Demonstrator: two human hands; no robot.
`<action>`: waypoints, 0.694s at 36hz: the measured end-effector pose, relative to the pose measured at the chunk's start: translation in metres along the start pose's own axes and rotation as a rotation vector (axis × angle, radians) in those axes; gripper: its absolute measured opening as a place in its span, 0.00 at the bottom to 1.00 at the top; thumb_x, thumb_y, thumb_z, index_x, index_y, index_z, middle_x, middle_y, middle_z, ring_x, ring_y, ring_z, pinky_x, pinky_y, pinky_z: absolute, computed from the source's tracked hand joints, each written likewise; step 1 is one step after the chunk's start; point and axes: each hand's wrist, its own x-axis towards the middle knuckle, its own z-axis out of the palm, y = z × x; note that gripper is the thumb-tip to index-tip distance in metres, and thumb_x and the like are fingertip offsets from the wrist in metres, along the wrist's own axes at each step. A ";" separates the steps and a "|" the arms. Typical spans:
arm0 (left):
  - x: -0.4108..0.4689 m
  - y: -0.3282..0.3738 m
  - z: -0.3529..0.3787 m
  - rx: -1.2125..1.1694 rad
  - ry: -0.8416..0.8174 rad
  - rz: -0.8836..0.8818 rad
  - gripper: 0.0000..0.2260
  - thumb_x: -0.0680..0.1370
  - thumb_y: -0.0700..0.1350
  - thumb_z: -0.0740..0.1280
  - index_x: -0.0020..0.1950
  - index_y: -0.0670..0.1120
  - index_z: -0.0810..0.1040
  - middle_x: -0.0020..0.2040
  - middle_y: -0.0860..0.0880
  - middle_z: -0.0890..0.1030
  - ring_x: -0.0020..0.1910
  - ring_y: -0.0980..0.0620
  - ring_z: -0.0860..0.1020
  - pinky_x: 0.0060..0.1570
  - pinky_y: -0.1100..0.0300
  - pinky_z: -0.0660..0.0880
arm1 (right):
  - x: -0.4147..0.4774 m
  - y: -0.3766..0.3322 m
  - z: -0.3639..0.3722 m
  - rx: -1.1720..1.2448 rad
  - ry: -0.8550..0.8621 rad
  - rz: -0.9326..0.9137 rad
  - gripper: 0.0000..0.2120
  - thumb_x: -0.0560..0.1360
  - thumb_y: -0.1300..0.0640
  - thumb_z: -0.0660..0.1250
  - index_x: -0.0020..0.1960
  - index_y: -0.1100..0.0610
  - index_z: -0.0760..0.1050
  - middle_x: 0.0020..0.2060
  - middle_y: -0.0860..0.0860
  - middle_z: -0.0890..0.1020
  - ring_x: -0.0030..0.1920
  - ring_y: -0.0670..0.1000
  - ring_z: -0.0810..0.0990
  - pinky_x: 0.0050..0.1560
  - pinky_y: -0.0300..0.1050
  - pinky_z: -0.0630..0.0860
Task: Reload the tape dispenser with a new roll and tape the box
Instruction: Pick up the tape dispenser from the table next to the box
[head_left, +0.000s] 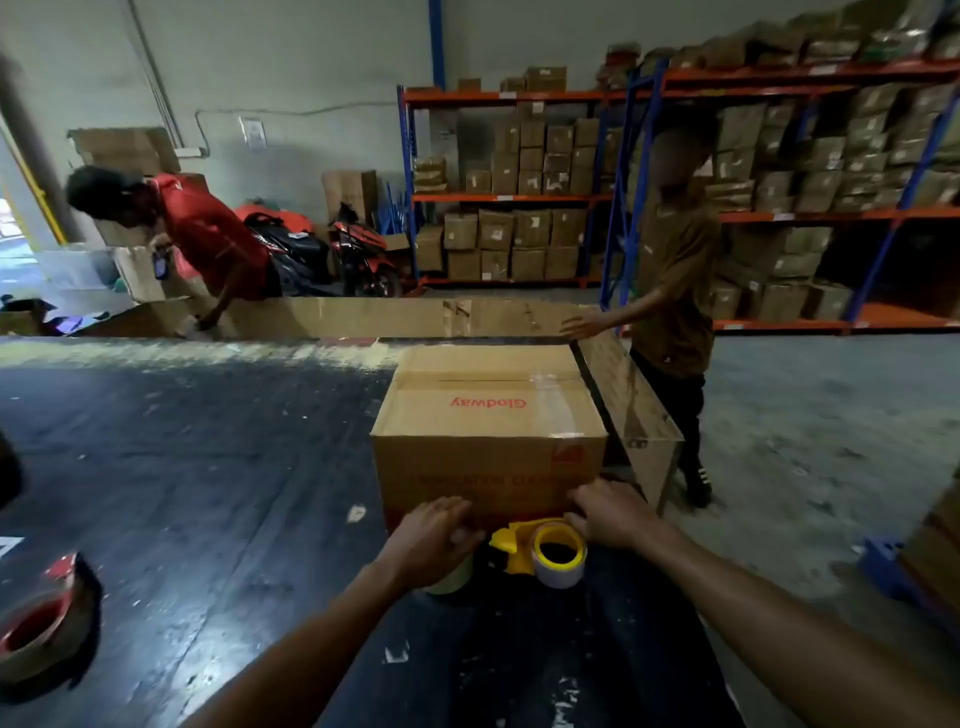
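A brown cardboard box (488, 415) with red lettering stands on the dark table (208, 493), with clear tape across its closed top flaps. In front of it lies a yellow tape dispenser (511, 543) with a pale core on its yellow hub (558, 553). My right hand (610, 514) grips the dispenser's far right side, against the box's front. My left hand (434, 540) is closed over a roll of pale tape (452, 579) just left of the dispenser. Most of that roll is hidden under my hand.
A red tape dispenser (39, 618) lies at the table's left edge. A person in brown (670, 291) stands right of the box beside upright cardboard sheets (628, 400). A person in red (208, 234) bends at the back left. Shelves of cartons (519, 208) line the back wall.
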 end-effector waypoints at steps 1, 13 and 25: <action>0.002 0.003 0.008 0.026 -0.018 0.007 0.21 0.81 0.62 0.58 0.67 0.51 0.75 0.61 0.51 0.80 0.59 0.49 0.79 0.57 0.51 0.77 | 0.000 0.000 0.007 -0.005 -0.029 -0.010 0.13 0.82 0.45 0.62 0.55 0.54 0.79 0.53 0.55 0.84 0.53 0.58 0.83 0.45 0.50 0.75; 0.018 0.027 0.069 0.094 -0.112 -0.049 0.21 0.79 0.53 0.67 0.71 0.49 0.72 0.68 0.47 0.79 0.65 0.43 0.77 0.62 0.49 0.73 | 0.004 -0.002 0.051 0.153 -0.170 -0.012 0.12 0.83 0.54 0.64 0.61 0.60 0.73 0.59 0.60 0.80 0.57 0.62 0.80 0.49 0.54 0.75; 0.009 0.016 0.038 0.064 0.430 0.289 0.15 0.77 0.50 0.67 0.62 0.47 0.80 0.51 0.50 0.85 0.52 0.53 0.79 0.67 0.52 0.71 | 0.004 0.003 -0.013 0.375 -0.363 -0.187 0.11 0.81 0.48 0.64 0.58 0.49 0.64 0.44 0.49 0.75 0.41 0.50 0.75 0.40 0.50 0.71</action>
